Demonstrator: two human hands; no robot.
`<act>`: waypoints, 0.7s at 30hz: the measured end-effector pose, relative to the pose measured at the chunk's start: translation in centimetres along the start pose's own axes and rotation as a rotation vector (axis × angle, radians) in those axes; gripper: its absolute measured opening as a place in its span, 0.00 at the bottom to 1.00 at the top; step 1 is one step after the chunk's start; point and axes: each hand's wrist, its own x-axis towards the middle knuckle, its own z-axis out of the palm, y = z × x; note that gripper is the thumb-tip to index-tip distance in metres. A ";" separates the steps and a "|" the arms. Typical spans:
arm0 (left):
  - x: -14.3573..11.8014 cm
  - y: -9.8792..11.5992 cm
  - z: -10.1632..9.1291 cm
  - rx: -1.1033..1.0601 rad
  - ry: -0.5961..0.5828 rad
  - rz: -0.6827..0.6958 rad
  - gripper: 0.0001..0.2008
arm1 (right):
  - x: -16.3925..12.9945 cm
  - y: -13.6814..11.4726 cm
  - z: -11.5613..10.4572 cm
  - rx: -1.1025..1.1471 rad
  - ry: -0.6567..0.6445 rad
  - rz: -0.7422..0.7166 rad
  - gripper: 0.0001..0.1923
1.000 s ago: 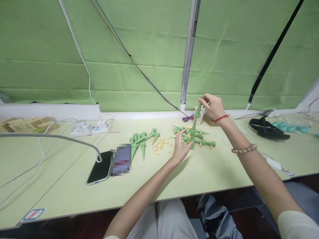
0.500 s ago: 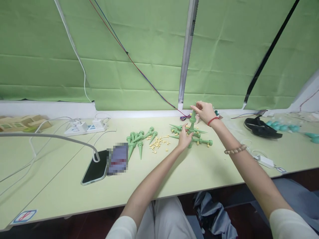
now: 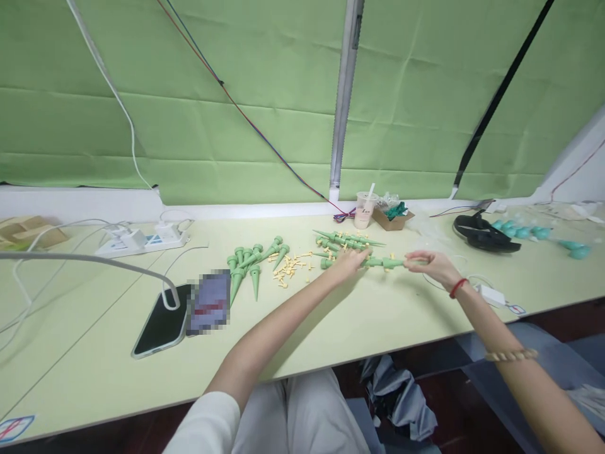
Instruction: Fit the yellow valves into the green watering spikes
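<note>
Fingers of both hands are pinched on a green spike (image 3: 385, 262) lying at frame centre, left hand (image 3: 348, 260) steadying, right hand (image 3: 431, 263) gripping its end.

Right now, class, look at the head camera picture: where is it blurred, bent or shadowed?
Head view: a pixelated patch hides something beside the phone; the table edge bows, a wide-lens bend; light is soft and even, with faint shadows under both arms; the left hand, right hand and green spike between them look slightly soft.
</note>
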 end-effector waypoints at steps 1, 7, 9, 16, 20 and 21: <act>0.0 0.2 0.5 0.081 -0.042 0.013 0.29 | -0.4 1.6 0.0 -0.060 -0.015 0.015 0.22; 0.5 0.0 2.9 0.242 -0.100 0.046 0.28 | -0.4 6.9 2.1 -0.337 0.028 -0.073 0.13; 0.7 -0.4 3.4 0.240 -0.069 0.060 0.28 | 0.2 7.4 2.5 -0.411 0.041 -0.115 0.12; -2.9 -2.0 0.3 0.224 0.183 -0.074 0.26 | 0.0 5.7 2.4 -0.800 0.159 -0.198 0.24; -10.5 -5.2 -4.8 0.361 0.239 -0.523 0.12 | -1.5 1.5 5.7 -0.698 0.225 -0.435 0.17; -12.5 -6.1 -5.7 0.424 0.232 -0.636 0.11 | -1.8 0.4 7.3 -0.602 0.124 -0.494 0.15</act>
